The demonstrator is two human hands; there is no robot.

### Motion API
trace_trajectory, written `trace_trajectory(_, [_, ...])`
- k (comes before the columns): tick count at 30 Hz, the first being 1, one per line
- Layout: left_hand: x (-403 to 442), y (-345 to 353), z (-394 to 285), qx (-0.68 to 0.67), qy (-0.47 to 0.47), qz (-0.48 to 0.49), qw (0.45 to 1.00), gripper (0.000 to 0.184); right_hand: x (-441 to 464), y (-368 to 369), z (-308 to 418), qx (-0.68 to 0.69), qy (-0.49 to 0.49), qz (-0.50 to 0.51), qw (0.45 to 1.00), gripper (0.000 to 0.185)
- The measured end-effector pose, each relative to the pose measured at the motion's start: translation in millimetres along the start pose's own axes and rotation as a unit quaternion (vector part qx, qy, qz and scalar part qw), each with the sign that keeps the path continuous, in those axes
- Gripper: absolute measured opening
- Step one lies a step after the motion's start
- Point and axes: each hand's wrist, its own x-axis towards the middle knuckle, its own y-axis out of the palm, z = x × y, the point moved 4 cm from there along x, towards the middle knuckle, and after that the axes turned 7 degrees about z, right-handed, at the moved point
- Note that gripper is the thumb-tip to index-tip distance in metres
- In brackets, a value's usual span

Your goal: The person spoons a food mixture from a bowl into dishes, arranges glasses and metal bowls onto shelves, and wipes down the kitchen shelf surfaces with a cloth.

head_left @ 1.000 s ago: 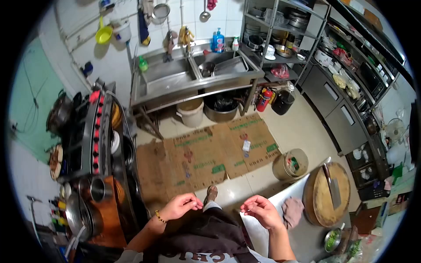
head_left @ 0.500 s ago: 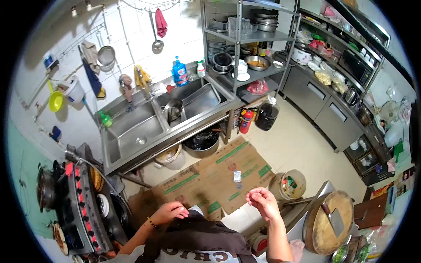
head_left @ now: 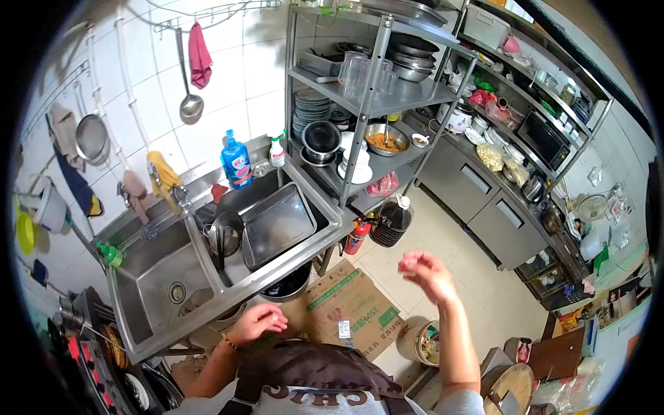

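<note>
on my feed the left hand hangs just in front of the sink, palm down, fingers apart and slightly bent, holding nothing i can see. the right hand is raised over the floor, elbow bent, fingers curled; it's blurred, so i can't tell whether they press together, though nothing shows in them. both stand forward of the dark, creased apron, touching nothing as far as i can make out.

the sink is brushed steel, two square basins with a flat strip between. in the right one lies a tray, a shallow oblong with rounded corners, its far end higher; i'd guess it's propped that way because the basin is too short for it. beside it sits a round, shiny pan. the blue plastic bottle stands on the back ledge, presumably to serve either basin. the ladle hangs bowl down, which would let it drip. flattened cardboard, matte and printed green, lies on the glossy tiles, probably against spills.
</note>
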Motion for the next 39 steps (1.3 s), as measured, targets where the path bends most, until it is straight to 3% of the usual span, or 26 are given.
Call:
trace_trajectory(5, [94.5,-22.3,-93.0,0.047,0.075,-0.014,0.996,0.025,128.5,-45.4,70.5,-0.053,-0.106,0.022,0.993,0.033])
trace_trajectory(7, [131.9,-25.1,-132.8,0.058,0.172,-0.011,0.983,0.030,180.8,-58.6,108.2,-0.094,-0.142,-0.010,0.985,0.039])
trace_trajectory(9, [172.1,-26.8,-167.7,0.070,0.230,-0.047,0.969,0.039,246.9,-80.6,141.1,-0.172,-0.202,-0.045,0.963,0.040])
trace_trajectory(13, [242.1,-22.0,-236.6,0.161,0.362,-0.116,0.911,0.051,380.2,-114.3,201.3,-0.311,-0.358,-0.143,0.869,0.063])
trace_trajectory(17, [315.6,-42.0,-298.9,0.165,0.419,-0.254,0.856,0.058,463.6,-103.8,225.5,-0.307,-0.369,-0.093,0.872,0.066])
trace_trajectory(19, [356.1,-56.3,-335.1,0.174,0.400,-0.290,0.852,0.061,472.1,-95.9,236.7,-0.336,-0.368,-0.052,0.866,0.034])
trace_trajectory(20, [376.9,-68.6,-350.9,0.197,0.397,-0.292,0.847,0.063,478.6,-96.5,240.3,-0.316,-0.364,-0.013,0.876,0.028])
trace_trajectory(25, [442.7,-105.1,-393.9,0.179,0.326,-0.292,0.881,0.061,505.3,-120.7,238.0,-0.180,-0.340,0.074,0.920,0.013])
trace_trajectory(27, [457.7,-115.6,-395.8,0.221,0.254,-0.265,0.903,0.052,510.7,-137.8,240.2,-0.094,-0.345,0.097,0.929,0.012])
trace_trajectory(29, [468.4,-137.3,-393.9,0.209,0.306,-0.231,0.900,0.029,513.5,-153.4,246.2,-0.074,-0.326,0.120,0.935,0.010])
trace_trajectory(32, [472.5,-132.1,-396.9,0.212,0.276,-0.239,0.906,0.032,522.3,-161.2,249.1,-0.002,-0.301,0.164,0.939,0.013])
trace_trajectory(34, [478.6,-125.4,-399.7,0.260,0.235,-0.330,0.877,0.038,528.6,-155.9,252.7,0.003,-0.296,0.194,0.935,0.019])
trace_trajectory(37, [484.8,-119.7,-404.0,0.241,0.282,-0.322,0.871,0.037,523.5,-125.9,261.1,0.007,-0.267,0.246,0.932,0.027])
trace_trajectory(39, [482.8,-110.1,-410.9,0.283,0.241,-0.337,0.865,0.033,534.0,-108.7,256.6,-0.030,-0.256,0.305,0.917,0.034])
